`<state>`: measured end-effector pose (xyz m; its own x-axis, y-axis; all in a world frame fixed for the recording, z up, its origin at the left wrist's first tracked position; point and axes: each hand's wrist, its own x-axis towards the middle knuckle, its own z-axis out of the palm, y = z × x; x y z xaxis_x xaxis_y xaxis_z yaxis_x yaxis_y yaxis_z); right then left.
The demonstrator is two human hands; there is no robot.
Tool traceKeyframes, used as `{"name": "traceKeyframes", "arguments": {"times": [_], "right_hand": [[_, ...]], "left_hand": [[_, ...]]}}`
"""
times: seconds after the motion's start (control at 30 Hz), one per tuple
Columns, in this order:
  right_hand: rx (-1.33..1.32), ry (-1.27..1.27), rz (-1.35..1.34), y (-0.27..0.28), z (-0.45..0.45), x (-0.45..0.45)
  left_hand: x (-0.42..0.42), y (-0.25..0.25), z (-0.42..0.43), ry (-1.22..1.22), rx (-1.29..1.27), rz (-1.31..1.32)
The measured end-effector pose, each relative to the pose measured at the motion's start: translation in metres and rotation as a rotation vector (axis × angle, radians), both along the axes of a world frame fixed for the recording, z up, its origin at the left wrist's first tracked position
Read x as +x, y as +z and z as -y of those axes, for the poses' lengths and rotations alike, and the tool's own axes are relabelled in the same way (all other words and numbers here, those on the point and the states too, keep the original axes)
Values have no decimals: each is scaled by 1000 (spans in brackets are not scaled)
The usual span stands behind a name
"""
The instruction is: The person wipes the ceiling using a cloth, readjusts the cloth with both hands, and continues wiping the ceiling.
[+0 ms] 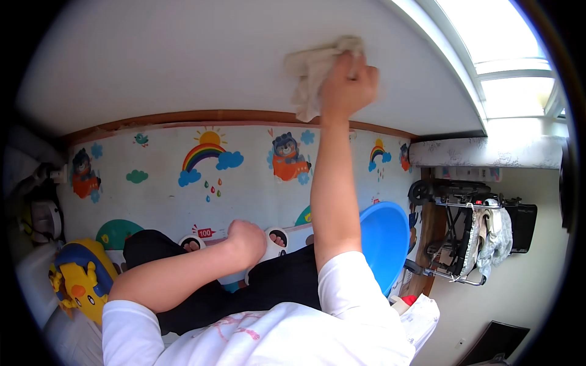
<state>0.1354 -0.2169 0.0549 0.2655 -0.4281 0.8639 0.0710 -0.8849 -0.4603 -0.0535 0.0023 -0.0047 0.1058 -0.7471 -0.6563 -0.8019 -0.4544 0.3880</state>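
Observation:
My right hand (349,85) is raised at arm's length and closed around a cream cloth (311,67). The cloth lies against the broad white surface (183,67), one corner hanging down past the fingers. Its edges are slightly blurred. Lower down, my left hand (247,241) is curled into a fist in front of my knees, its inner side hidden. Nothing shows sticking out of that fist. Beside my right upper arm is a blue basin (386,244), partly covered by the arm.
A brown strip (213,116) edges the white surface, above a printed sheet (165,165) with rainbows and bears. To the left stands a yellow and blue duck-shaped toy (88,280). A folded wheeled frame (464,226) with cloths over it is at right, below a bright window (513,67).

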Motion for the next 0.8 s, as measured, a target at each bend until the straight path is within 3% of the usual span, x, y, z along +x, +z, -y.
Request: {"name": "traceKeyframes", "arguments": {"times": [0.07, 0.17, 0.27, 0.37, 0.47, 0.57, 0.67, 0.8], "right_hand": [[-192, -14, -47, -28, -8, 6], [-194, 10, -159, -13, -6, 0], [-40, -9, -66, 9, -4, -6], [-147, -51, -35, 15, -1, 0], [-207, -122, -109, -13, 8, 1], [-304, -115, -226, -4, 14, -9], [-177, -63, -198, 20, 8, -16], [-236, -72, -176, 20, 3, -7]], "left_hand": [[8, 10, 0, -27, 42, -31], [9, 13, -2, -24, 33, -27], [3, 9, -1, 9, 9, -22], [2, 4, 0, 9, 5, -30], [8, 11, -2, -54, 54, -60], [6, 13, -6, -50, 54, -31], [0, 10, -6, -24, 11, -18], [-1, 11, -5, -31, -5, -41]]}}
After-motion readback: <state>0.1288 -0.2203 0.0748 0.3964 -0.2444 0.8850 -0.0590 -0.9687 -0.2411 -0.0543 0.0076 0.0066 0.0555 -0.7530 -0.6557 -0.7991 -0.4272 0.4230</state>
